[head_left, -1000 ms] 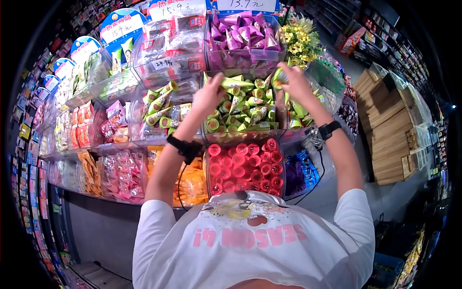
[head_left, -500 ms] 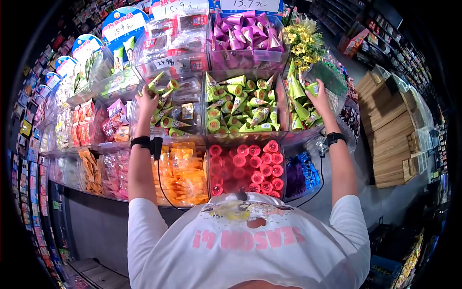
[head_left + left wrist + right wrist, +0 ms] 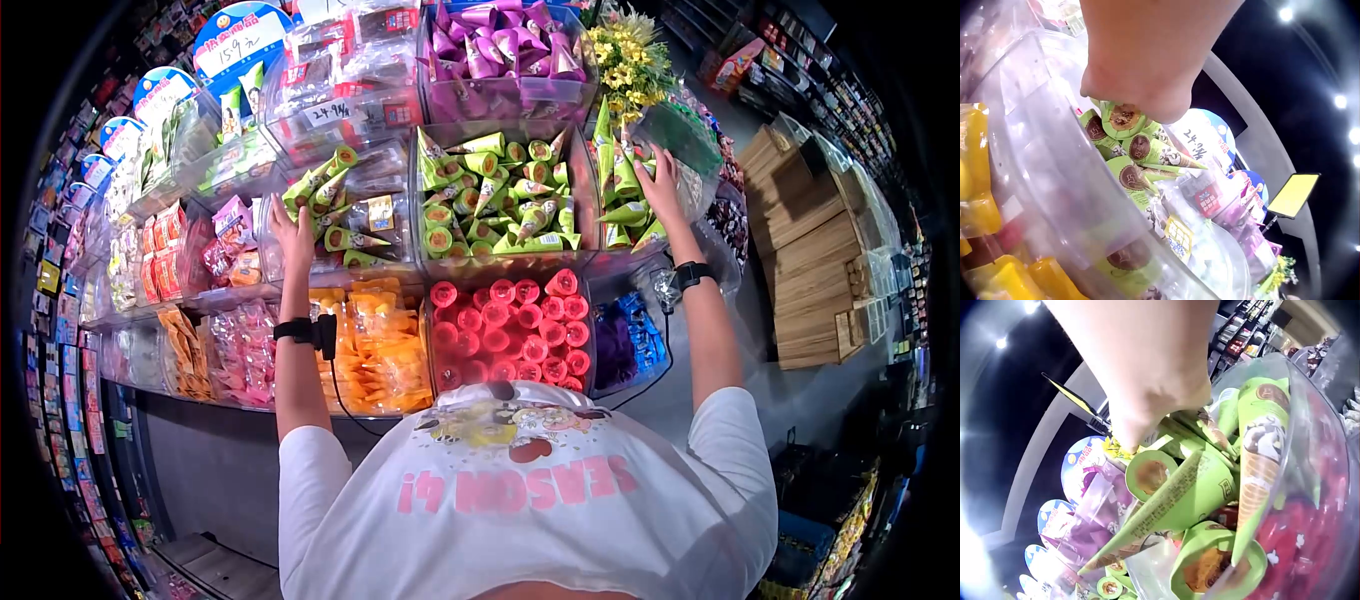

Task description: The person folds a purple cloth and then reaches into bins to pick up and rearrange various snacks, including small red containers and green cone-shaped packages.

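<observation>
My left hand [image 3: 292, 238] is at the left side of a clear bin partly filled with green cone-shaped snack packs [image 3: 350, 240], its fingers pointing away from me. In the left wrist view the back of the left hand [image 3: 1141, 69] hides its fingers, with green cones [image 3: 1138, 150] just below. My right hand [image 3: 662, 188] reaches over the right-hand bin of green cones [image 3: 625, 180], fingers extended and spread at its right side. Beneath the right hand [image 3: 1154, 375] in its wrist view, green cones [image 3: 1179, 500] lie at mixed angles. Between the hands, a middle bin holds many green cones [image 3: 495, 195].
Purple cones [image 3: 505, 45] fill a bin behind the middle one. Nearer me are bins of red-capped packs [image 3: 510, 330] and orange packets [image 3: 375, 345]. Yellow flowers [image 3: 625, 75] stand at the back right. A wooden stand [image 3: 800, 260] is to the right.
My left hand has left the middle bin, gone to the left bin's cones, then drawn slightly nearer me. The right hand, earlier holding a green cone, has moved right over the right bin.
</observation>
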